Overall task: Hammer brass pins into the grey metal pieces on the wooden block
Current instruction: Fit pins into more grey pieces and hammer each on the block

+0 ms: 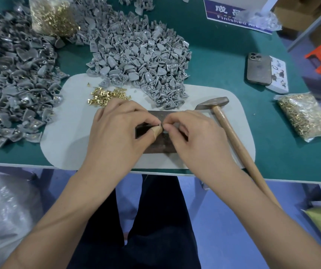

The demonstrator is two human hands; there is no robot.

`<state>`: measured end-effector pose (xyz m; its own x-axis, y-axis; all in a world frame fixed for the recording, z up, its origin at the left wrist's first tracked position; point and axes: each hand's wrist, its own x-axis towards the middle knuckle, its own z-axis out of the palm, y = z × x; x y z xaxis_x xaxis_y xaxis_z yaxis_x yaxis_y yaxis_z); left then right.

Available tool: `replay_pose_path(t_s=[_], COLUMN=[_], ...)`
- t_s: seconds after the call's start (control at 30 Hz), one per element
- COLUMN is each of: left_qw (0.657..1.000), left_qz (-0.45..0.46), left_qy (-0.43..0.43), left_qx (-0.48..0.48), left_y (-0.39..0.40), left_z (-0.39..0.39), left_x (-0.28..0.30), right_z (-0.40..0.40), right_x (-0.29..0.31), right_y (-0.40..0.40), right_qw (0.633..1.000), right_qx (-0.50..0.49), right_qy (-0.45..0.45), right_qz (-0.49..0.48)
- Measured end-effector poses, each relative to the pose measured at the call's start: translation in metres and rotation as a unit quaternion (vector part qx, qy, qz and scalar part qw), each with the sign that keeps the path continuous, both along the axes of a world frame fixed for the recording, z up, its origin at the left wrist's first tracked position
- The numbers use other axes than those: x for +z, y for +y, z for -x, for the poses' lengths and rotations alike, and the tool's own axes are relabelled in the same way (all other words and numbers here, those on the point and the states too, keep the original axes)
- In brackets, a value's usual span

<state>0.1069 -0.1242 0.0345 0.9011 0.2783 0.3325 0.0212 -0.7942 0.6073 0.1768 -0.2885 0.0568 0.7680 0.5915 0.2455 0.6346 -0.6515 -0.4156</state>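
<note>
A dark wooden block [156, 147] lies on a pale grey mat [68, 133] at the table's front. Over it my left hand [117, 129], its thumb taped, and my right hand [196, 136] meet fingertip to fingertip. Between them they pinch a small grey metal piece [160, 124], mostly hidden; I cannot tell whether a pin is in it. Loose brass pins [105, 95] lie scattered on the mat just beyond my left hand. A hammer [213, 103] with a wooden handle [233, 136] rests to the right of my right hand, untouched.
A big heap of grey pieces [136, 55] lies behind the mat, and another heap [10, 84] with brass showing spreads at the left. Bags of brass pins sit at far left [53, 16] and right [307, 117]. A phone [258, 68] lies at the right.
</note>
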Motion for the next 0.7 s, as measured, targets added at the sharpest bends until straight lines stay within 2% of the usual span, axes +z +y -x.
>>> replay_pose_path(t_s=[0.1,0.3,0.37,0.47,0.53,0.6,0.7], left_qw=[1.000,1.000,1.000,1.000,1.000,1.000,1.000], left_qz=[0.000,-0.003,-0.001,-0.002,-0.005,-0.009,-0.015], left_qy=[0.000,0.005,0.008,0.006,0.006,0.007,0.008], left_qx=[-0.003,0.004,0.001,-0.005,-0.009,-0.011,-0.010], left_y=[0.001,0.001,0.001,0.002,0.003,0.003,0.003], left_z=[0.001,0.000,-0.001,-0.002,-0.003,-0.004,-0.005], left_x=[0.000,0.000,0.001,0.002,0.004,0.006,0.006], right_z=[-0.007,-0.011,-0.013,-0.013,-0.015,-0.018,-0.018], right_x=[-0.003,0.003,0.006,0.014,0.021,0.029,0.034], right_y=[-0.001,-0.003,-0.004,-0.001,0.003,0.007,0.011], right_qw=[0.996,0.988,0.989,0.995,0.997,0.994,0.990], right_qx=[-0.007,-0.002,0.001,0.027,0.048,0.064,0.079], right_qy=[0.065,0.132,0.129,0.085,0.057,0.047,0.042], right_qz=[-0.063,-0.076,-0.079,-0.041,0.018,0.074,0.107])
